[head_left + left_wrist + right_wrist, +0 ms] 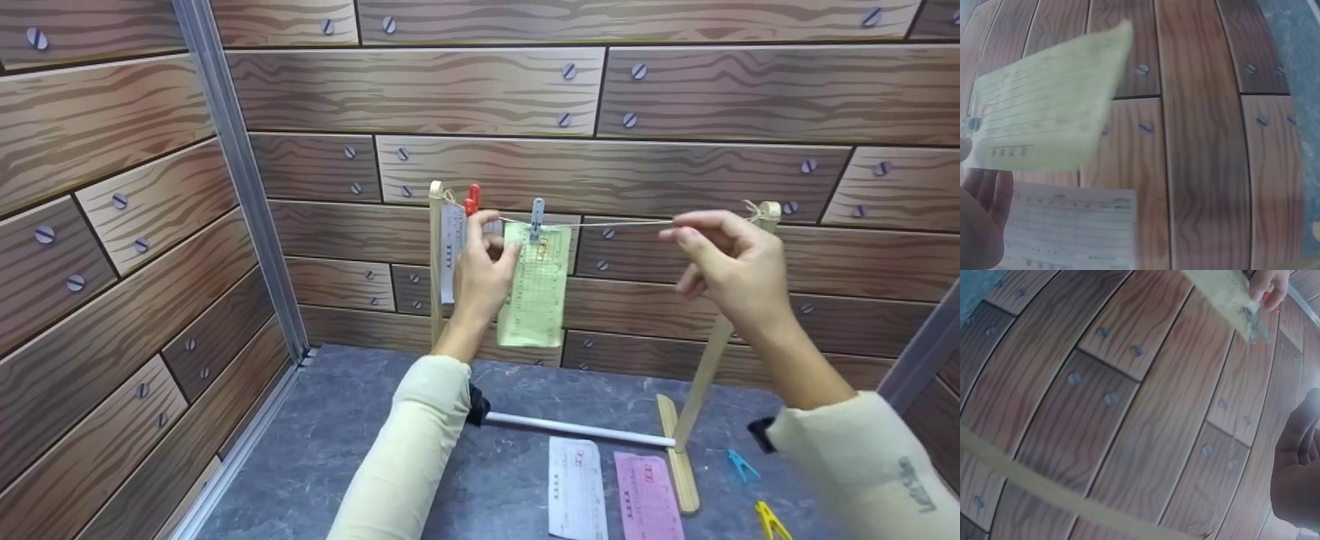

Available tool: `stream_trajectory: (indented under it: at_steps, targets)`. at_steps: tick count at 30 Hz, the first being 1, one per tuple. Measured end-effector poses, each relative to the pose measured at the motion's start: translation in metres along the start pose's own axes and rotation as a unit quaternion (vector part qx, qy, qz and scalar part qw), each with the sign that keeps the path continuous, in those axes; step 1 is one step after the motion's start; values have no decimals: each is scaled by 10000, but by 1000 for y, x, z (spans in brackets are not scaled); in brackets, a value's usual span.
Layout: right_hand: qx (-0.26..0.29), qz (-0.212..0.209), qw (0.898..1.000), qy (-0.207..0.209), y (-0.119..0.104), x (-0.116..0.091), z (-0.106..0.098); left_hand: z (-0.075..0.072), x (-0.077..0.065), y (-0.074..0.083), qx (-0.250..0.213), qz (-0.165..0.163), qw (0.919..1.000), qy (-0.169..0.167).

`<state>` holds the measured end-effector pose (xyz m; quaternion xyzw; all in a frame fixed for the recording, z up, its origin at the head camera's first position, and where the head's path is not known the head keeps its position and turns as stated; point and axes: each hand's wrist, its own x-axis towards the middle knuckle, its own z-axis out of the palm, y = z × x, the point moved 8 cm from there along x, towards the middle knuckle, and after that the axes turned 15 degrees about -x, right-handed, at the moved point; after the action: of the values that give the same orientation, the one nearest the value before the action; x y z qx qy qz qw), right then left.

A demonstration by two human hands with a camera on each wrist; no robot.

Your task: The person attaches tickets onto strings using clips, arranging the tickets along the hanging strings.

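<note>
A green printed slip [534, 300] hangs from the string [615, 223], clipped by a grey-blue clothespin [538, 217]. My left hand [484, 274] is at the slip's left edge, index finger raised near the string and thumb apart from it, overlapping the slip's edge. On the right, my right hand [739, 262] has its thumb and index finger close together; their tips overlap the string in the head view, while the right wrist view shows the hand [1297, 472] to one side of the string. Left of my left hand, a white slip [448, 255] hangs near red clothespins [472, 196].
Wooden posts [436, 255] hold up the string, with a white bar [577, 429] low between them. On the grey table lie a white slip [576, 487], a pink slip [649, 495], a blue clothespin [742, 465] and a yellow clothespin [771, 520]. A plank-patterned wall [480, 90] stands behind.
</note>
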<state>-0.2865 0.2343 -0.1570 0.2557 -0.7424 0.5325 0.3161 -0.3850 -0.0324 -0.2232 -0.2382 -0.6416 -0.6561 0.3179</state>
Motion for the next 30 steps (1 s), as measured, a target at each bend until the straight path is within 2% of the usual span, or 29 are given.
stream_trajectory:
  at_steps: [9,13,16,20,25,27,30]
  targets:
    - [-600,628,9958,274,31,-26,-26,7,-37,-39,614,-340,9968,-377]
    - [-516,608,9967,157,44,-40,-32,3,-53,-54,665,-390,9962,-404]
    - [-666,700,9953,29,58,-54,-35,-2,-66,-67,672,-515,9955,-431]
    - [-1093,1261,9860,72,85,-77,-43,-7,-88,-89,709,-767,9932,-506]
    - [-1426,1881,9716,180,122,-110,-52,-12,-119,-116,582,-1104,9913,-414]
    - [-1505,2021,9675,201,137,-125,-55,-10,-133,-127,506,-1324,9889,-454]
    - [-1798,2211,9581,283,158,-147,-64,-2,-155,-143,359,-1670,9828,-706]
